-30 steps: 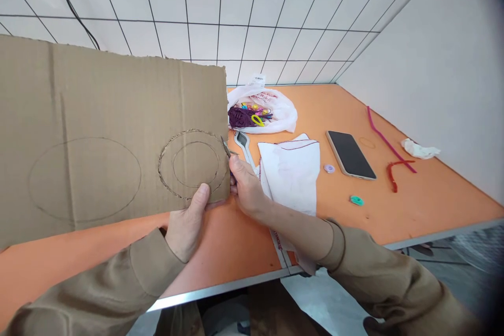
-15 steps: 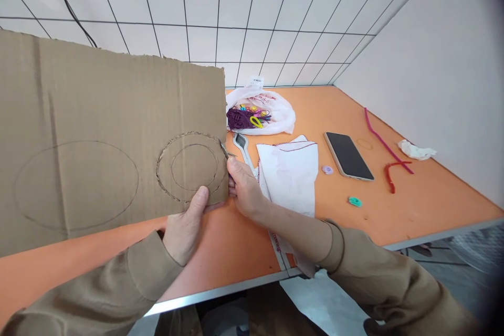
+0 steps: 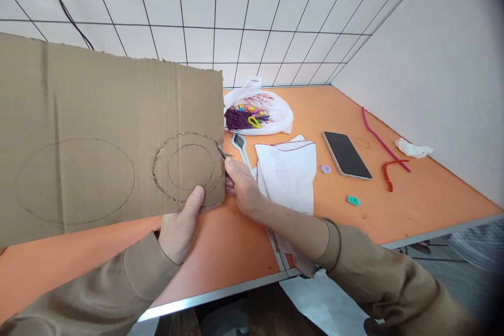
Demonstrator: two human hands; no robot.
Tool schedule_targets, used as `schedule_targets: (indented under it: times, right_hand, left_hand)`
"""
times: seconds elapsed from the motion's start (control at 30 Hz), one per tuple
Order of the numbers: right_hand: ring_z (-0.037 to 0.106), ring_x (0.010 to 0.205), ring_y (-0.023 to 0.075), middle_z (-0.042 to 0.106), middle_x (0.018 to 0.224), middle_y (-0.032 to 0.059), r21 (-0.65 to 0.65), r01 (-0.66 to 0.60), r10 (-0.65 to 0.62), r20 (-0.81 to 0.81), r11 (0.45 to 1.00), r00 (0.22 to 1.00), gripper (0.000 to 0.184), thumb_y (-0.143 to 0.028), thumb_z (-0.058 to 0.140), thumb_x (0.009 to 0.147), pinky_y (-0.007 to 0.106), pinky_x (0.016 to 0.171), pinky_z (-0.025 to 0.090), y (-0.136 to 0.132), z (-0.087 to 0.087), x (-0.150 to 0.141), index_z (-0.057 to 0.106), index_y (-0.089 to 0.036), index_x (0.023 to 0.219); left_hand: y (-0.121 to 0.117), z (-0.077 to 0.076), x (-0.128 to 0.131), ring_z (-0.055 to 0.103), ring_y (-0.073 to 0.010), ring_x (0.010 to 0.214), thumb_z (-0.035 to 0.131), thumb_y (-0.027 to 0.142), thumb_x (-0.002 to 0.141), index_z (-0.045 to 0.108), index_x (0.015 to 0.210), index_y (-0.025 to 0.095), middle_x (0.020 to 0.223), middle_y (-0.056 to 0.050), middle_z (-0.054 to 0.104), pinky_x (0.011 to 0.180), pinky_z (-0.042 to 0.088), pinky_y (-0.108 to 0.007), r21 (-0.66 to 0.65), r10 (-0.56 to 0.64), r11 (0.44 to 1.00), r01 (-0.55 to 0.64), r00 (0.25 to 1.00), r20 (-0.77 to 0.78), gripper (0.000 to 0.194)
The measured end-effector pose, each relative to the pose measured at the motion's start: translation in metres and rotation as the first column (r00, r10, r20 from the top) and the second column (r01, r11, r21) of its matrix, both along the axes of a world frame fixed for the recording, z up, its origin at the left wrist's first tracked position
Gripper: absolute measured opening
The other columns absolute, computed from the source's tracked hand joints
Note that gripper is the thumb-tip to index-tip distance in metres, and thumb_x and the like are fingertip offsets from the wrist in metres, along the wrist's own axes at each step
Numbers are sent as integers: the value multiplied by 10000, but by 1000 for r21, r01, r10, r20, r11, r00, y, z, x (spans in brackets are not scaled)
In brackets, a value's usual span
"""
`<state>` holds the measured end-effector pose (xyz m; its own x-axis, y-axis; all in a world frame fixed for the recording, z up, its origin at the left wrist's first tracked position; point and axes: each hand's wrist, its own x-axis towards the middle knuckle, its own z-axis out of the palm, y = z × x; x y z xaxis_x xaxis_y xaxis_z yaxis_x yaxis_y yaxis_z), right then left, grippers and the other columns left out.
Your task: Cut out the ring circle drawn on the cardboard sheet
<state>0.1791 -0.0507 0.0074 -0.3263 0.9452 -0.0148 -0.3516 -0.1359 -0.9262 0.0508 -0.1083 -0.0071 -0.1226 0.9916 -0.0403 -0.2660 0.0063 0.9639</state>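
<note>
My left hand (image 3: 181, 227) grips a large sheet of brown cardboard (image 3: 114, 94) at its lower edge, thumb on the front face and fingers hidden behind. Two rings drawn one inside the other lie near the sheet's right end; the outer one is cut along much of its line. Further left is a larger drawn oval. My right hand (image 3: 244, 186) is closed around small scissors (image 3: 221, 150) at the sheet's right edge. Their metal blades meet the outer ring's upper right side, while the handles are hidden in my fingers.
Behind the cardboard's right edge sits a white plastic bag (image 3: 277, 113) with purple yarn. A white cloth (image 3: 289, 176) lies beside my right hand. Further right are a phone (image 3: 346, 155), a lilac ring (image 3: 325, 169), a green clip-like piece (image 3: 353, 200), pipe cleaners (image 3: 378, 136) and crumpled tissue (image 3: 413, 148).
The cardboard and both hands appear slightly further left, along with a small shift of the whole view. The scissors stay at the ring's upper right side, and both grips are unchanged.
</note>
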Motion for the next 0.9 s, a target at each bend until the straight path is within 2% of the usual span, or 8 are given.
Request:
schedule_targets:
  times: [0.13, 0.43, 0.6, 0.9]
  right_hand:
    - [227, 454, 61, 289, 525, -78, 44, -29, 29, -18, 999, 999, 573, -725, 589, 737, 227, 430, 188, 0, -1, 3, 353, -215, 624]
    - [256, 445, 53, 320, 534, -79, -10, -16, 16, 6, 1000, 1000, 560, -692, 584, 754, 226, 443, 180, 0, 3, 8, 338, -208, 620]
    - [206, 431, 51, 241, 515, -95, -7, -42, 42, 24, 999, 999, 581, -711, 600, 734, 231, 440, 146, 0, 6, 10, 317, -217, 621]
    - [169, 451, 55, 244, 511, -87, 14, 2, -2, 18, 1000, 1000, 593, -738, 607, 715, 237, 424, 135, 0, 5, 4, 339, -218, 618]
  left_hand:
    - [0, 1, -2, 619, -326, 1135, 663, 407, 851, 426, 1444, 274, 1375, -121, 570, 740, 629, -424, -39, -34, 999, 38, 995, 94, 652]
    - [1, 1, -4, 598, -336, 1166, 680, 389, 838, 463, 1421, 275, 1425, -113, 532, 728, 634, -420, -35, -33, 999, 34, 999, 27, 632]
    - [1, -1, -4, 594, -343, 1180, 684, 401, 828, 487, 1402, 267, 1397, -112, 564, 743, 632, -441, -28, -24, 999, 24, 1000, 4, 621]
    - [0, 2, -2, 554, -364, 1230, 678, 418, 822, 458, 1422, 242, 1420, -137, 534, 761, 625, -466, -73, -14, 997, 16, 1000, 21, 663]
